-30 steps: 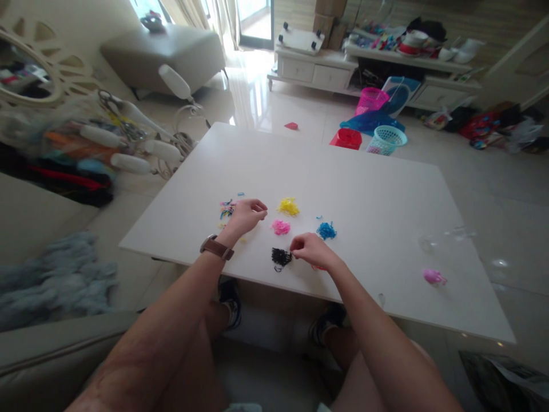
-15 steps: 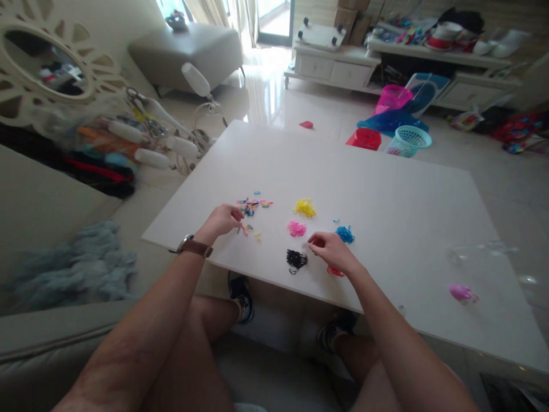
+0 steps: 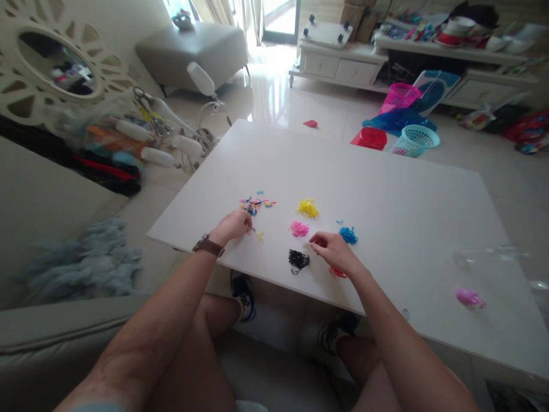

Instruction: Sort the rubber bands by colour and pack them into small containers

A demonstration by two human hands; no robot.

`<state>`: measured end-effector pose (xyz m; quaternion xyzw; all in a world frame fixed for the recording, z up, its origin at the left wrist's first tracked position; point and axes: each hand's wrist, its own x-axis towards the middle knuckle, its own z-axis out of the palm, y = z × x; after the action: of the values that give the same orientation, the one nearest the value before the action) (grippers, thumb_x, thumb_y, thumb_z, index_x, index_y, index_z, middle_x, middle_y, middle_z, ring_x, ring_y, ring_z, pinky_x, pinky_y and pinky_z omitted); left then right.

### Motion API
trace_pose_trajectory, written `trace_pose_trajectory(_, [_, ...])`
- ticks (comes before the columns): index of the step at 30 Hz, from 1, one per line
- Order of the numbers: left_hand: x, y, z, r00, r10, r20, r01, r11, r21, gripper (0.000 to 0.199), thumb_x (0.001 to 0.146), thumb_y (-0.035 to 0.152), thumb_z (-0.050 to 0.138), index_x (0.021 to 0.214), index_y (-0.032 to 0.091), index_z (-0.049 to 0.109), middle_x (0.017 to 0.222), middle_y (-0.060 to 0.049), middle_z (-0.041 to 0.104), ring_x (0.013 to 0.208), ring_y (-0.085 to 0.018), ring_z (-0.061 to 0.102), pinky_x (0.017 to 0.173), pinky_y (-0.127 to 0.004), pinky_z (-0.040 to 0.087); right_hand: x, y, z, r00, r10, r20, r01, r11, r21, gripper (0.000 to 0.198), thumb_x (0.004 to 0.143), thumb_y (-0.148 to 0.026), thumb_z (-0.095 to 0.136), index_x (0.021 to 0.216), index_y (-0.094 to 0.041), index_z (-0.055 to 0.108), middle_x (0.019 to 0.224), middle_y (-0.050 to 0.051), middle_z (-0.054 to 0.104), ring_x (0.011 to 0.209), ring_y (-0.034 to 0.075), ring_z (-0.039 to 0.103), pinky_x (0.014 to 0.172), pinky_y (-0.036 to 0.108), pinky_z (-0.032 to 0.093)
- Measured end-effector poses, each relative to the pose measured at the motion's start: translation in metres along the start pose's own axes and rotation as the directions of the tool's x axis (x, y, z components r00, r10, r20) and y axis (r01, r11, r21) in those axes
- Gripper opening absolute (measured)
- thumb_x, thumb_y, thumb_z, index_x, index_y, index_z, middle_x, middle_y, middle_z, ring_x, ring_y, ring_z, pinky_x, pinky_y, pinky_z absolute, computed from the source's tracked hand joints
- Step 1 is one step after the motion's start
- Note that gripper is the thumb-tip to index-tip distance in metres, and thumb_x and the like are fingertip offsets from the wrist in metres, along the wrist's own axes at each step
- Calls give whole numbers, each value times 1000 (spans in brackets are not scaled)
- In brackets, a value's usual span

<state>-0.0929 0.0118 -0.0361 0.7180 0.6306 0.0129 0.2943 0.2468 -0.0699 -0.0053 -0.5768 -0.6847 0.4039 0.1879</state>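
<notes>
My left hand (image 3: 235,225) is low over the table's left part, its fingers pinched together among small loose rubber bands. A dark band shows at its fingertips; whether they grip it is hidden. Just behind lies a mixed-colour pile of rubber bands (image 3: 250,208), with a few yellow bands (image 3: 259,235) to the right. My right hand (image 3: 332,249) hovers with curled, closed fingers between the pink bands (image 3: 299,229), the black bands (image 3: 298,258) and the blue bands (image 3: 348,235). Red bands (image 3: 338,273) are partly covered by it. Yellow bands (image 3: 307,208) form a heap farther back.
These piles lie on a white table (image 3: 386,189). Toward its right end are a pink-purple object (image 3: 468,297) and a clear object (image 3: 484,254). Beyond the far edge stand a light-blue basket (image 3: 415,141), a red container (image 3: 371,138) and a pink basket (image 3: 398,97).
My left hand has moved slightly right and toward me, over the loose bands, and its fingers have drawn together. My right hand has stayed nearly in place. The whole view has shifted a little.
</notes>
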Motion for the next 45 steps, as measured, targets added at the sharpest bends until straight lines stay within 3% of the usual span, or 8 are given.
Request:
trace_pose_trajectory(9, [-1, 17, -9, 997, 19, 73, -11, 995, -101, 8, 75, 19, 60, 74, 19, 68, 71, -5, 71, 68, -20, 64, 65, -28, 46, -3, 1, -2, 1000, 9, 2, -9, 1000, -25, 13, 85, -22, 61, 86, -20, 73, 78, 3, 74, 71, 17, 65, 69, 28, 45])
trace_pose_trajectory(16, [-4, 15, -16, 988, 42, 151, -35, 998, -46, 14, 76, 18, 57, 78, 17, 71, 76, -5, 74, 74, -20, 67, 66, -27, 46, -2, -3, -3, 1000, 15, 28, -14, 999, -44, 12, 86, -21, 60, 85, -19, 73, 79, 3, 74, 73, 17, 65, 70, 28, 45])
trace_pose_trajectory(22, [-5, 9, -14, 986, 63, 156, -65, 998, 10, 10, 67, 17, 71, 76, 17, 76, 77, -4, 74, 72, -19, 65, 63, -27, 44, -1, -1, 0, 999, 18, 42, -16, 999, -39, 13, 86, -22, 60, 86, -19, 73, 82, 3, 75, 74, 17, 66, 70, 28, 46])
trace_pose_trajectory(32, [0, 10, -6, 988, 6, 156, -25, 993, 115, 14, 68, 14, 69, 78, 18, 78, 80, -6, 75, 73, -19, 65, 65, -26, 43, -2, 0, 0, 999, 9, 34, -7, 999, -47, 12, 86, -20, 61, 85, -19, 73, 80, 3, 74, 73, 17, 66, 70, 28, 46])
trace_pose_trajectory(36, [0, 18, -11, 995, 25, 100, -26, 1000, 9, 12, 74, 17, 66, 81, 17, 76, 81, -7, 75, 74, -19, 64, 67, -26, 45, -1, 0, 0, 1000, -7, 15, 8, 999, -40, 12, 86, -20, 61, 85, -20, 73, 80, 3, 74, 73, 17, 67, 70, 28, 47])
trace_pose_trajectory(39, [-2, 32, -13, 991, 80, 112, -51, 969, -242, 6, 75, 21, 69, 77, 16, 71, 76, -5, 73, 71, -17, 64, 67, -26, 46, -1, 0, 0, 1000, -26, 4, 26, 999, -38, 12, 86, -21, 62, 83, -19, 73, 78, 3, 74, 71, 17, 66, 69, 28, 47])
trace_pose_trajectory(42, [-6, 54, -10, 970, 173, 172, -48, 827, -561, 16, 75, 27, 76, 83, 15, 71, 80, -6, 75, 74, -16, 66, 69, -26, 50, 0, -4, -1, 999, -47, -19, 47, 999, -12, 13, 88, -24, 63, 82, -19, 74, 78, 3, 75, 71, 17, 66, 69, 28, 47])
trace_pose_trajectory(45, [-12, 81, -4, 943, 250, 220, -28, 718, -695, 22, 75, 31, 80, 86, 13, 73, 81, -8, 76, 75, -15, 67, 72, -26, 51, 0, -8, 0, 996, -65, -57, 69, 996, 61, 17, 89, -31, 65, 81, -20, 74, 78, 3, 75, 71, 17, 66, 68, 29, 47])
